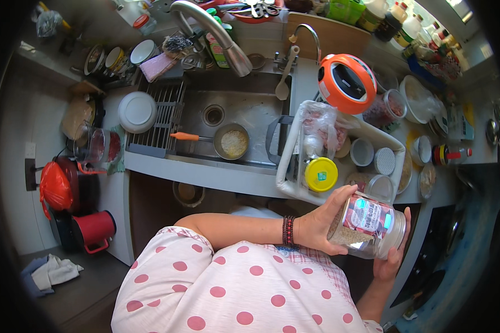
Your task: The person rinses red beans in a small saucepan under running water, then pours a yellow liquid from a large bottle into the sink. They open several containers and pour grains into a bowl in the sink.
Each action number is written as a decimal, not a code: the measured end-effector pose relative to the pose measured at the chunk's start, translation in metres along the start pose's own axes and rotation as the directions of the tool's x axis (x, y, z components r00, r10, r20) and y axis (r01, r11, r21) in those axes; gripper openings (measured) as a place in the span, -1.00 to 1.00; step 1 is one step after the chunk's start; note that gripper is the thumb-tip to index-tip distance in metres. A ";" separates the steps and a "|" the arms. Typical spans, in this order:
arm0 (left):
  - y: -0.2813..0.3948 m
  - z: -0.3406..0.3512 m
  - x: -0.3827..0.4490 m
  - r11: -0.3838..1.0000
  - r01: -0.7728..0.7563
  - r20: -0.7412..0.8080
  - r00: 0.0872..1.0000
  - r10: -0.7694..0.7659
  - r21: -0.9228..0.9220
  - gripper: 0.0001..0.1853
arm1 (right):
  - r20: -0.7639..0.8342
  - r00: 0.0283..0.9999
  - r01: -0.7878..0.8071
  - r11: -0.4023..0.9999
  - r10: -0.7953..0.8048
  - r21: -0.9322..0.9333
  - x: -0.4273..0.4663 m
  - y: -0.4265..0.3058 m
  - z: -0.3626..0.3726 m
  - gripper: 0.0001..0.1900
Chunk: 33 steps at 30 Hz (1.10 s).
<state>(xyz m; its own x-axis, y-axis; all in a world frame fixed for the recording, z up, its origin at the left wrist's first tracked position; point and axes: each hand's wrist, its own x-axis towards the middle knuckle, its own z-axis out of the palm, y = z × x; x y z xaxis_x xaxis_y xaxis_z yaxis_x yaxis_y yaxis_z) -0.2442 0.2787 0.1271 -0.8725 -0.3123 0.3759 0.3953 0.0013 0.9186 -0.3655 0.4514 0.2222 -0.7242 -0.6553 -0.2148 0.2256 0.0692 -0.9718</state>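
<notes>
A clear plastic jar (pixel 364 227) with a printed label, partly filled with pale grains, lies tilted between my hands at the front right. My left hand (pixel 327 224) grips its bottom end, thumb and fingers spread around it. My right hand (pixel 393 254) closes around the lid end. Just beyond the jar is a white basket (pixel 285 158) holding a yellow-lidded jar (pixel 321 174), several other jars and plastic bags. To the left, in the steel sink (pixel 258 108), sits a small pan (pixel 231 141) with an orange handle and pale grains inside.
A faucet (pixel 229 45) arches over the sink. On the drying rack (pixel 162 108) rests a white bowl (pixel 137 112). An orange appliance (pixel 347 84) stands behind the basket, with jars and bowls to its right. A red kettle (pixel 93 230) is at the left; a stove (pixel 429 245) is at the right.
</notes>
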 end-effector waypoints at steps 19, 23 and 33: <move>0.015 -0.024 0.000 0.969 0.058 -0.072 0.996 -0.042 0.239 0.15 | 0.126 0.966 0.259 0.833 -0.227 -0.488 0.061 -0.032 -0.019 0.03; 0.020 -0.029 -0.008 0.978 0.045 -0.081 0.996 -0.029 0.205 0.06 | 0.175 0.946 0.323 0.774 -0.272 -0.544 0.066 -0.026 -0.004 -0.08; 0.045 -0.051 -0.014 0.984 0.122 0.042 0.991 -0.128 0.133 -0.24 | 0.297 0.889 0.443 0.485 -0.349 -0.754 0.090 0.011 0.006 -0.19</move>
<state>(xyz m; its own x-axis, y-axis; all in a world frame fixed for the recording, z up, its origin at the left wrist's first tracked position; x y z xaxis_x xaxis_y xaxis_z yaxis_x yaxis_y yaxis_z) -0.1991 0.2344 0.1567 -0.9274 -0.2692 0.2597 0.2445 0.0891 0.9655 -0.4245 0.3888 0.1926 -0.5289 -0.8300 0.1773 -0.7027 0.3110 -0.6399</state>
